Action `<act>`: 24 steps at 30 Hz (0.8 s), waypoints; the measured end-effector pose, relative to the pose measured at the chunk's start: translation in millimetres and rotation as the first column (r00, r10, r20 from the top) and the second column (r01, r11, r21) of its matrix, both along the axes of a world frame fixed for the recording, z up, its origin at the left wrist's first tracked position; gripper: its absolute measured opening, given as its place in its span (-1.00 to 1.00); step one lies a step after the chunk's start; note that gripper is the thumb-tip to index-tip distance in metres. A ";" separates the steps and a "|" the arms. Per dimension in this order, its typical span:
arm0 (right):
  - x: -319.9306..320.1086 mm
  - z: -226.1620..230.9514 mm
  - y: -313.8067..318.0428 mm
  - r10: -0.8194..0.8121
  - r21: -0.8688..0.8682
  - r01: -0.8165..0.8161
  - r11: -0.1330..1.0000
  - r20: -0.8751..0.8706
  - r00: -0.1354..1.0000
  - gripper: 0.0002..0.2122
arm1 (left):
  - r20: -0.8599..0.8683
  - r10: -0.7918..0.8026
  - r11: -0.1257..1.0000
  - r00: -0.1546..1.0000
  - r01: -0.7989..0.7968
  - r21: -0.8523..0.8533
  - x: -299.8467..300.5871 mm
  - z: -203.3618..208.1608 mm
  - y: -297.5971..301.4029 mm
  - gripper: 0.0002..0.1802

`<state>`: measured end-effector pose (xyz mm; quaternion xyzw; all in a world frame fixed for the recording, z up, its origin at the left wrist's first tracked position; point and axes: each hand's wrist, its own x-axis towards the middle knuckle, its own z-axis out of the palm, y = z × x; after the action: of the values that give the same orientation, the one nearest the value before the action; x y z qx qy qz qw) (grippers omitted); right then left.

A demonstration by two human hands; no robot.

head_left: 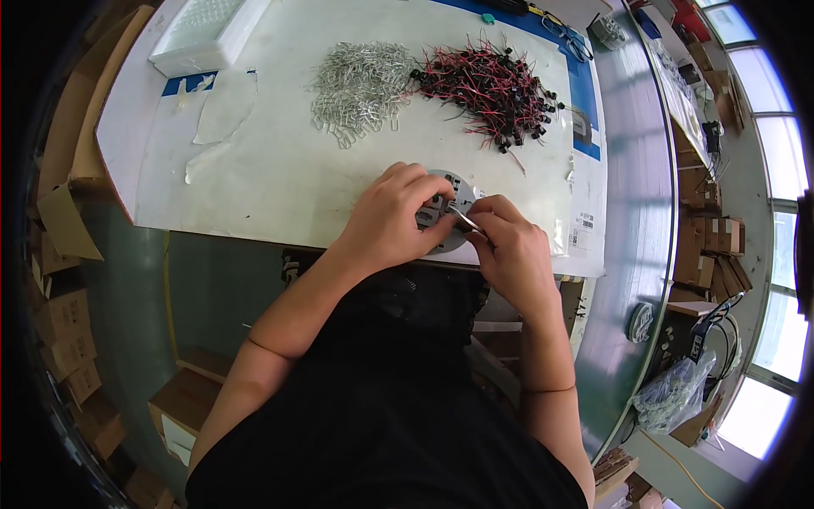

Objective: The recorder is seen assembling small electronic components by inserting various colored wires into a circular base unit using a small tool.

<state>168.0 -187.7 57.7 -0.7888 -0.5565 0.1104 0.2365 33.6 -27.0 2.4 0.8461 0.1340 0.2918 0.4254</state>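
A round grey plastic housing (458, 185) with cut-outs lies at the front edge of the table, partly covered by both hands. My left hand (390, 214) is closed on its left side, fingers bent over the cut-outs. In a pinch, my right hand (515, 248) holds a thin silvery tool (465, 220), its tip reaching into the middle of the housing beside the left fingertips. What the tip touches is too small to tell. Farther back lie a heap of bent metal wire clips (363, 89) and, right of it, a heap of small black parts with red and black wires (492, 89).
A white foam tray (199, 42) stands at the far left of the table (280, 182). Glasses (570, 36) and a green piece (487, 19) lie at the back. Cardboard boxes (72, 339) line the left; a clear plastic bag (676, 392) sits at the right.
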 end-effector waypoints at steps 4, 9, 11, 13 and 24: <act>4.0 1.1 2.3 -0.004 -0.016 0.004 1.000 0.005 1.000 -0.89 | -0.014 -0.009 1.000 1.000 0.009 -0.018 2.0 -1.0 2.0 -0.74; -1.6 -13.5 -6.4 -0.098 0.033 0.101 0.994 -0.066 0.993 -0.91 | -0.038 0.008 0.999 0.999 -0.009 -0.032 0.7 -2.2 -1.4 -0.73; -2.0 -12.6 -4.7 -0.125 0.032 0.134 0.991 -0.200 0.972 -0.91 | -0.035 0.017 1.000 0.999 -0.017 -0.006 0.7 -1.9 0.1 -0.71; -4.3 -13.3 -2.4 -0.136 0.025 0.147 0.989 -0.260 0.956 -0.91 | -0.029 0.025 1.000 0.999 -0.025 0.001 0.1 -3.4 0.5 -0.70; -20.3 -14.2 0.2 -0.120 0.075 0.113 0.991 0.093 0.988 -0.87 | -0.060 -0.040 0.999 0.997 0.039 -0.018 -3.9 -1.4 3.7 -0.68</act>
<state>147.7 -187.5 43.5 -0.8157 -0.5238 0.0382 0.2424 29.7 -23.3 1.0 0.8534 0.1323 0.2566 0.4340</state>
